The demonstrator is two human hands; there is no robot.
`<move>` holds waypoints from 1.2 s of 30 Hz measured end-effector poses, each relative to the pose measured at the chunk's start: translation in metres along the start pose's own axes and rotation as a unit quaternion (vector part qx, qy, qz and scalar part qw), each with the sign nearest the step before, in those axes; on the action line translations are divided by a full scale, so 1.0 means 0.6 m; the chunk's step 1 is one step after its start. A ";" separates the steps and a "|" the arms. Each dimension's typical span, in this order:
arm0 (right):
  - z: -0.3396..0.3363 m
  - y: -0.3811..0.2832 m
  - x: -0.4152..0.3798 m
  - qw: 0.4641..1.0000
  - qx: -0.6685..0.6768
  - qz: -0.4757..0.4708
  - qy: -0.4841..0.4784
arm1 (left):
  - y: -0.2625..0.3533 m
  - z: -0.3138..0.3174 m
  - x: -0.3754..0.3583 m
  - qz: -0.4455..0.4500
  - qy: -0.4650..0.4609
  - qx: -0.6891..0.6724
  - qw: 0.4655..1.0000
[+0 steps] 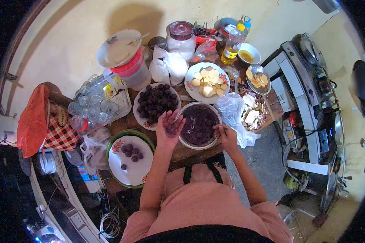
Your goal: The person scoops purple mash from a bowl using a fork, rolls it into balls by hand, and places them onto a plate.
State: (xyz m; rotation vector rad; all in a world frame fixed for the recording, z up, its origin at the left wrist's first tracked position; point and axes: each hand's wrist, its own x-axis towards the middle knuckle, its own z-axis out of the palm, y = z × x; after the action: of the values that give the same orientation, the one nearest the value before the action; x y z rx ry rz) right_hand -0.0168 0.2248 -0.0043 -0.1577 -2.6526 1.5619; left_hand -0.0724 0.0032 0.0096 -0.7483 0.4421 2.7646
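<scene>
A metal bowl (219, 118) of dark purple mash (198, 125) stands at the table's front edge. At its left side my left hand (168, 131) is turned palm up, fingers curled, with a small lump of purple dough (171, 129) in the palm. My right hand (227, 137) pinches the bowl's right rim. Several purple balls (128, 150) lie on a white plate (125, 170) by my left forearm. Behind my left hand, another plate (140, 118) is heaped with dark purple balls (158, 101).
Farther back are a plate of pale slices (209, 81), an oil bottle (232, 46), a lidded jar (181, 40) and white bags (170, 67). Glass jars (95, 103) crowd the left. A plastic bag (231, 111) and peelings (255, 113) lie right, near a ladle (258, 81) and stove (300, 69).
</scene>
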 end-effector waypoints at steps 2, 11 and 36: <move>0.009 0.008 0.007 1.000 0.008 -0.024 -0.011 | 0.002 0.005 -0.003 0.005 0.021 0.006 1.000; -0.027 -0.030 0.009 0.995 0.035 0.070 0.063 | 0.007 0.000 0.002 0.017 -0.017 -0.012 1.000; -0.002 -0.109 -0.070 0.894 0.367 0.171 0.190 | -0.076 0.055 -0.015 -0.045 -0.034 -0.041 0.998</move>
State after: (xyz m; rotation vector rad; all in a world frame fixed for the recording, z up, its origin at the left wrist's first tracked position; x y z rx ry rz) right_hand 0.0212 0.1896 0.0533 -0.8120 -1.6613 2.2288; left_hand -0.0657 0.0555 0.0312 -0.6729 0.2772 2.7273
